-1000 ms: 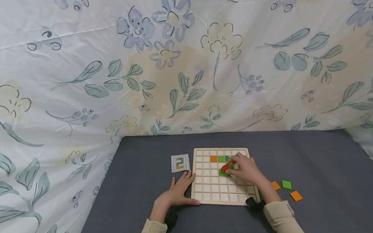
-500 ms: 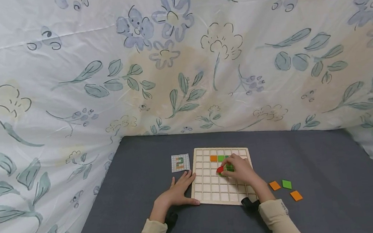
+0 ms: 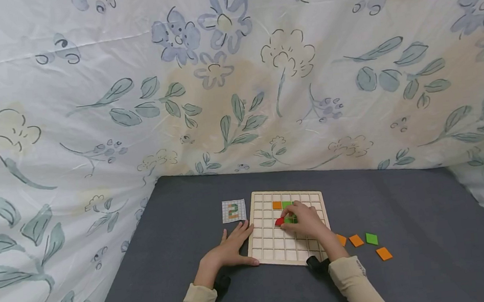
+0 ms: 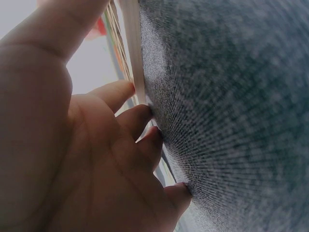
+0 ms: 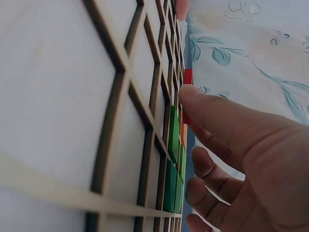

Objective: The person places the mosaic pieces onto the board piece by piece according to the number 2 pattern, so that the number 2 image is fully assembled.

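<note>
A red tile (image 3: 279, 221) is pinched between the thumb and fingers of my right hand (image 3: 307, 220), close over the wooden grid board (image 3: 275, 254). In the right wrist view the thumb tip overlaps the red tile (image 5: 188, 76), just left of green tiles (image 5: 174, 134) set in the cells. An orange tile (image 3: 277, 205) and a green tile (image 3: 287, 205) sit in an upper row; the right hand hides part of the tiles beside them. My left hand (image 3: 230, 250) rests spread at the board's left edge, fingertips at the wooden rim (image 4: 133, 48).
A small pattern card (image 3: 233, 211) showing a coloured grid figure lies left of the board. Right of it, on the dark grey tabletop (image 3: 427, 230), are a loose green tile (image 3: 372, 238) and several orange tiles (image 3: 384, 253). Flowered cloth (image 3: 235, 83) hangs behind the table.
My right hand has slid left across the board with the red tile. Its forearm now uncovers another orange tile beside the board. The left hand stays where it was.
</note>
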Motion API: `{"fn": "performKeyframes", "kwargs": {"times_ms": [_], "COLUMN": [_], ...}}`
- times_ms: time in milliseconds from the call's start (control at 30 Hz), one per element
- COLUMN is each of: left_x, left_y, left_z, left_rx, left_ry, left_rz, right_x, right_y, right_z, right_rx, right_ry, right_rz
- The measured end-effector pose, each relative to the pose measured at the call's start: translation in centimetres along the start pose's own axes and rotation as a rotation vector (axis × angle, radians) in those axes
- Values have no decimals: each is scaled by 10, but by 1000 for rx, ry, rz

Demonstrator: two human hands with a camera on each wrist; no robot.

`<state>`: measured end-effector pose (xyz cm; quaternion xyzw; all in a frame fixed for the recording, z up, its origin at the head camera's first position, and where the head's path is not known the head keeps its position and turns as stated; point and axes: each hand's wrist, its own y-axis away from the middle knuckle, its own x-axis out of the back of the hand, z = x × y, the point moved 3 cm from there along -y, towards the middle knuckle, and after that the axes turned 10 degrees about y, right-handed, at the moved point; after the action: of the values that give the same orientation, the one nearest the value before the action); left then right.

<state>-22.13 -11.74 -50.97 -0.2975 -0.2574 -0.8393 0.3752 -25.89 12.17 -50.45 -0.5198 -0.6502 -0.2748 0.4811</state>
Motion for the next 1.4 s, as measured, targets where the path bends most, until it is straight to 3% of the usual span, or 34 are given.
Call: {"fn": "performKeyframes", "kwargs": {"times_ms": [1167,1400], "left_x": [0,1], "left_y": [-1,0], "left_z": [1,1], "left_rx": [15,3], "left_ry": [-6,0], "left_rz": [10,7], "right_x": [4,10], "right_y": [5,9], "right_z": [2,5], "right_rx": [-37,-25], "right_ry": [-20,24], "right_rz": [-25,-17]}}
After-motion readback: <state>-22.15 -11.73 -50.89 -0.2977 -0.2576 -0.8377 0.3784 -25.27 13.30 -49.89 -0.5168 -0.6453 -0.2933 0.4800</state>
